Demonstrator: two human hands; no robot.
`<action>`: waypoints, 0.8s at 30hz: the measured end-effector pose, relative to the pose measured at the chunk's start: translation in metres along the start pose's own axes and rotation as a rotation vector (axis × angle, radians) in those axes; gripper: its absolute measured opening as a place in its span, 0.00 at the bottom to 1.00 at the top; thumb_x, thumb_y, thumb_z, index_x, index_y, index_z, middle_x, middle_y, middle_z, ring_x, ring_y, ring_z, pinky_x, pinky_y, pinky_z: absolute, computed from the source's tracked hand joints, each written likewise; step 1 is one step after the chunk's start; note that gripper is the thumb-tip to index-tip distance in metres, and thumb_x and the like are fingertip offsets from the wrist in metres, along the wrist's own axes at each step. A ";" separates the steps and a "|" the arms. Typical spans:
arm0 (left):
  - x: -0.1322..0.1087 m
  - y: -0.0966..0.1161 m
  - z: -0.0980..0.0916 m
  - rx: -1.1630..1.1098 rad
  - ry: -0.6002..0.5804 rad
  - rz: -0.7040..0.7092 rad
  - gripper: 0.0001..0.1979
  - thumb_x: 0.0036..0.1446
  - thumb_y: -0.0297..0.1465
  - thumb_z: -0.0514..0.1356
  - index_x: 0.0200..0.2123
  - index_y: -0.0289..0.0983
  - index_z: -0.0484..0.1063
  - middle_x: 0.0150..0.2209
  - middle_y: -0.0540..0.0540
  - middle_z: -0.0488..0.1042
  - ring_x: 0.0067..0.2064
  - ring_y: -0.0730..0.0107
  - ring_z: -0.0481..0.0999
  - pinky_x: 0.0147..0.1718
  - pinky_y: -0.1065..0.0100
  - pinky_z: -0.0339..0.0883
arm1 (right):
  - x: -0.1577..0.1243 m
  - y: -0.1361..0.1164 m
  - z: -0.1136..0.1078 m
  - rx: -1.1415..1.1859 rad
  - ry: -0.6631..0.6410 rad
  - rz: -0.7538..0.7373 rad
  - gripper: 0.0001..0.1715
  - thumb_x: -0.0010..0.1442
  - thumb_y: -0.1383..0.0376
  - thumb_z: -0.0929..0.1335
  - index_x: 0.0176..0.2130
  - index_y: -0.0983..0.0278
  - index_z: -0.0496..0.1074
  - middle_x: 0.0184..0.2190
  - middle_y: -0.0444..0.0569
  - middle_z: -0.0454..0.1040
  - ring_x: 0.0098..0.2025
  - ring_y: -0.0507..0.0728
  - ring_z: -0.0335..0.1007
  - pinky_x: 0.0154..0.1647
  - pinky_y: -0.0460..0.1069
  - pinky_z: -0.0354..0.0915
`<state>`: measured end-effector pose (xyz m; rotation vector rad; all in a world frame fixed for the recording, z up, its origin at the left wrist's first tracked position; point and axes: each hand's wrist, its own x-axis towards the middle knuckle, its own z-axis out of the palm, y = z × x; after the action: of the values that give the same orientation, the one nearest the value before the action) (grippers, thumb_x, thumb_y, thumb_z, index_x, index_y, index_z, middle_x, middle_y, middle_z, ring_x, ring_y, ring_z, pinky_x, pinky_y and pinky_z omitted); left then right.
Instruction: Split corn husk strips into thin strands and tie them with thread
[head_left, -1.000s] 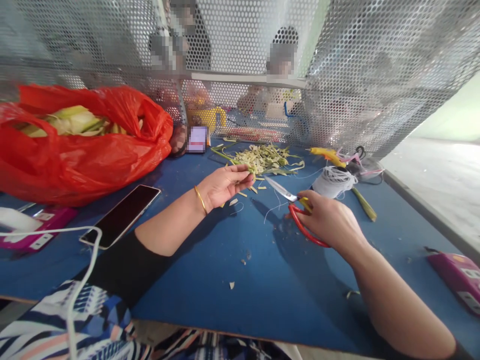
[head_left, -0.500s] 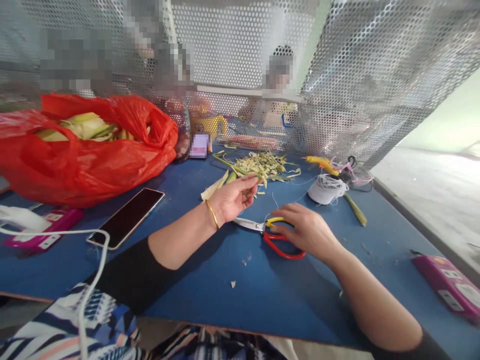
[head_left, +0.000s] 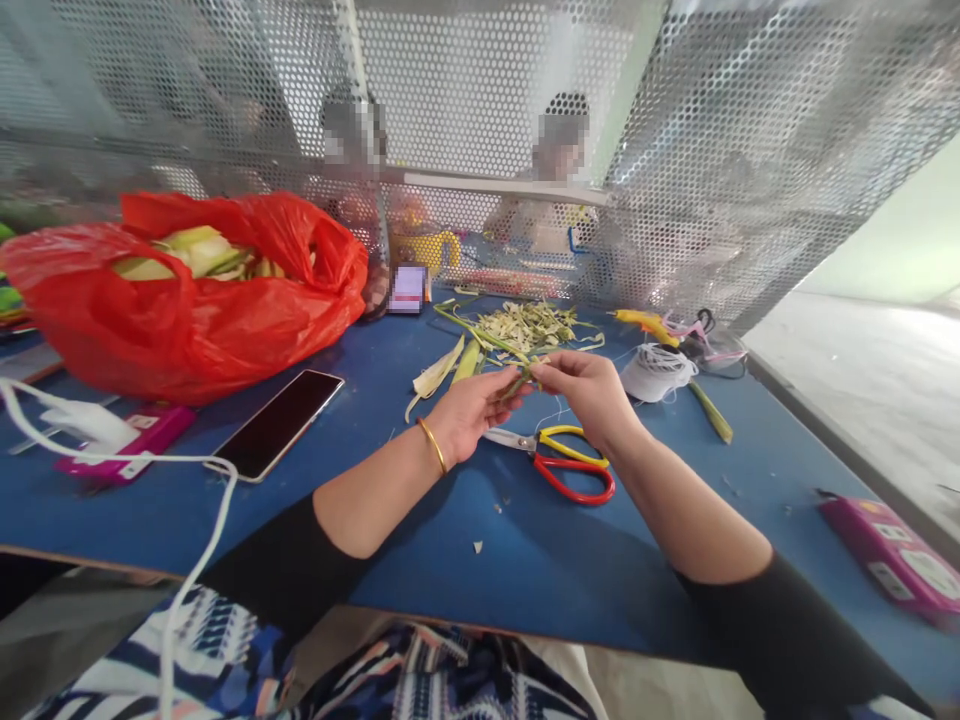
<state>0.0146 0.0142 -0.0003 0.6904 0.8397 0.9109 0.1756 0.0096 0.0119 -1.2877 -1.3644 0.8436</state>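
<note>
My left hand point(head_left: 476, 412), with a gold bangle at the wrist, is palm up over the table, its fingertips closed on a small greenish piece of plant husk point(head_left: 525, 377). From the right, my right hand point(head_left: 589, 390) pinches the same piece; most of it is hidden by fingers. Scissors point(head_left: 529, 444) with one yellow and one red handle lie on the table just below both hands. Beyond the hands is a pile of shredded husk strips point(head_left: 536, 325). A pale husk leaf point(head_left: 439, 368) and a green husk piece point(head_left: 467, 362) lie left of it.
A red plastic bag point(head_left: 247, 330) of husks stands on the blue table point(head_left: 540, 590) at left. Near it are a phone point(head_left: 277, 425) and a purple power strip point(head_left: 161, 435) with a white cable. White string point(head_left: 656, 375) and a yellow tool point(head_left: 649, 325) sit at right. Perforated metal panel point(head_left: 465, 100) stands behind.
My right hand has left the scissors and moved up and left to the piece at my left fingertips. The scissors stay on the table. The view has shifted slightly.
</note>
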 end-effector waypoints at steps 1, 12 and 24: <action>0.002 -0.001 -0.002 0.044 -0.022 0.014 0.11 0.49 0.37 0.76 0.30 0.37 0.81 0.30 0.47 0.81 0.31 0.75 0.75 0.34 0.71 0.62 | 0.000 0.002 -0.001 -0.001 -0.023 0.004 0.23 0.42 0.46 0.78 0.21 0.62 0.74 0.19 0.42 0.70 0.26 0.51 0.59 0.29 0.49 0.57; 0.012 -0.017 -0.008 -0.016 -0.280 -0.028 0.17 0.39 0.36 0.80 0.28 0.35 0.80 0.26 0.53 0.73 0.30 0.79 0.70 0.40 0.69 0.64 | -0.007 0.007 -0.016 0.198 -0.249 0.016 0.19 0.44 0.51 0.81 0.25 0.61 0.77 0.24 0.43 0.75 0.30 0.53 0.67 0.37 0.51 0.65; 0.012 -0.024 -0.007 -0.013 -0.313 0.014 0.20 0.37 0.42 0.81 0.29 0.37 0.80 0.28 0.53 0.74 0.32 0.77 0.70 0.43 0.66 0.66 | -0.007 0.006 -0.017 0.110 -0.242 0.019 0.23 0.46 0.47 0.79 0.24 0.62 0.76 0.23 0.43 0.71 0.28 0.51 0.60 0.34 0.50 0.61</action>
<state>0.0219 0.0149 -0.0270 0.8041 0.5510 0.7939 0.1924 0.0013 0.0085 -1.1427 -1.4726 1.1006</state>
